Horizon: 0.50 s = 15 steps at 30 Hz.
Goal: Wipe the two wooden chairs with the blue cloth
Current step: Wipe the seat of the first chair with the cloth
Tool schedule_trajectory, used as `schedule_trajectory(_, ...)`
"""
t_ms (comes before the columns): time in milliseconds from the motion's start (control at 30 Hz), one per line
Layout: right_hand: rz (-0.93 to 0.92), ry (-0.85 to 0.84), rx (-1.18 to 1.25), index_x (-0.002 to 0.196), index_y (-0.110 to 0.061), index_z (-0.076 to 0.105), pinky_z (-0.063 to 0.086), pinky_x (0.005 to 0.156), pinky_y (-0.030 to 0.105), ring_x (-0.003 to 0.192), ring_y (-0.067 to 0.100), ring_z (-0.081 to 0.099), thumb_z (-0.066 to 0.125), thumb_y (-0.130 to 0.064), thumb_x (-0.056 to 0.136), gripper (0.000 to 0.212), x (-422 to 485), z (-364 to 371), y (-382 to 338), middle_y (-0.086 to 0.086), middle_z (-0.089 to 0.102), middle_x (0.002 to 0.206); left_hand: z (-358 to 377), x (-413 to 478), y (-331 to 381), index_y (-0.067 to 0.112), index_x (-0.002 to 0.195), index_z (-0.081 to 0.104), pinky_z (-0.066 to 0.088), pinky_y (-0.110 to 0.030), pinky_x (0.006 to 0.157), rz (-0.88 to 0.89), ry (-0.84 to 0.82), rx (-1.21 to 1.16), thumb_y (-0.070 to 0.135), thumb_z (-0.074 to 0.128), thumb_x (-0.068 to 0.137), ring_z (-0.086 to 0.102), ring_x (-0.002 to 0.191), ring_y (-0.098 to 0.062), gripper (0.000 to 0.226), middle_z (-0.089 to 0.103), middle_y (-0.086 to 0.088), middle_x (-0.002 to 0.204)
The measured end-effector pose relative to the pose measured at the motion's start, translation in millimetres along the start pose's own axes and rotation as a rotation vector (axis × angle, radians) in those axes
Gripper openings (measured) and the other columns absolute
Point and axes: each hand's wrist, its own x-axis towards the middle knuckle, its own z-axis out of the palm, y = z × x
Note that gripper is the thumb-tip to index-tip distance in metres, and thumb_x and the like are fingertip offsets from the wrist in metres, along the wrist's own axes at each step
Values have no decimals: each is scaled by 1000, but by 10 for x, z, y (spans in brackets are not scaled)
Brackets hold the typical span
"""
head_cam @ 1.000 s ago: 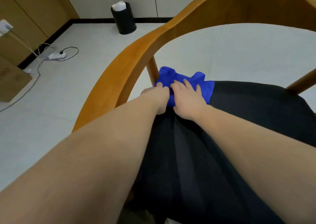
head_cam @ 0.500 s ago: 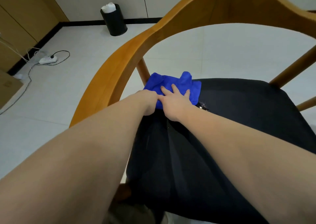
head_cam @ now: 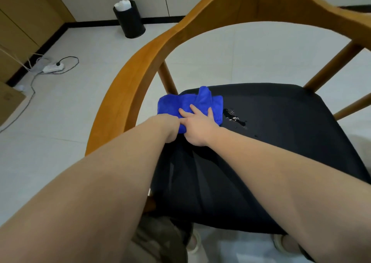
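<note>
A wooden chair (head_cam: pixel 140 65) with a curved back rail and a black seat (head_cam: pixel 281 132) fills the view. The blue cloth (head_cam: pixel 180 104) lies bunched on the seat's rear left corner, next to a back post. My right hand (head_cam: pixel 198 124) presses flat on the cloth with its fingers spread. Beside it, my left hand (head_cam: pixel 170 128) holds the cloth's near left edge, its fingers curled down out of sight. A small wet patch (head_cam: pixel 234 118) glistens on the seat just right of the cloth. Only this one chair is in view.
A black waste bin (head_cam: pixel 130 19) stands by the far wall. A white power strip (head_cam: pixel 53 67) with cables lies on the tiled floor at left, near a cardboard box (head_cam: pixel 8 102). Wooden cabinets line the left wall. My shoes (head_cam: pixel 193 240) show below the seat.
The cloth and both hands have slid a little to the left on the seat, uncovering the wet patch. The view has pulled back and shows more of the seat.
</note>
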Motion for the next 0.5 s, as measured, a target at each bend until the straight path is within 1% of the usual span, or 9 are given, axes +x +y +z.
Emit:
schedule_trajectory(67,-16,-13,32,151,-45,29,-8,114,69,153,25,-7,41,-21,97,60,-53,21,-12,-9,5,166,37,-82,39,5,138,51,45,-32,97,-10,-14,27,9,57,96,58,117,-27,43,58,-13,117)
schedule_trajectory(100,-22,-23,40,150,-46,29,-8,114,69,153,25,-8,40,-22,97,59,-84,36,-26,-10,5,166,55,-122,57,4,136,53,46,-32,97,-19,-23,22,9,57,96,58,117,-26,40,58,-13,117)
schedule_trajectory(200,-33,-53,50,151,-43,29,-9,114,68,153,23,-9,40,-22,98,59,-195,79,-94,-10,4,166,117,-236,89,5,135,54,46,-32,97,-33,-44,-14,9,57,96,58,116,-26,39,57,-12,110)
schedule_trajectory(300,-36,-73,46,153,-38,29,-11,115,66,152,22,-10,41,-21,98,59,-322,133,-173,-11,2,166,209,-331,133,7,135,54,47,-36,99,-24,-64,-62,11,60,95,58,116,-27,40,48,-7,97)
schedule_trajectory(367,-37,-86,28,154,-35,29,-10,115,66,152,22,-10,43,-21,97,60,-397,181,-229,-11,1,166,287,-402,168,7,134,54,46,-38,102,-21,-83,-59,13,60,95,56,117,-29,41,50,-8,101)
schedule_trajectory(433,-34,-95,16,154,-33,29,-11,115,65,152,21,-10,44,-21,97,61,-478,223,-285,-11,1,166,354,-470,197,6,135,54,46,-39,103,-22,-95,-57,13,60,94,56,118,-30,42,55,-11,113)
schedule_trajectory(500,-31,-111,12,154,-33,29,-11,114,65,152,21,-11,44,-21,97,61,-554,253,-335,-11,1,166,422,-536,211,6,135,54,46,-39,103,-22,-105,-71,13,60,94,56,117,-30,41,54,-11,114)
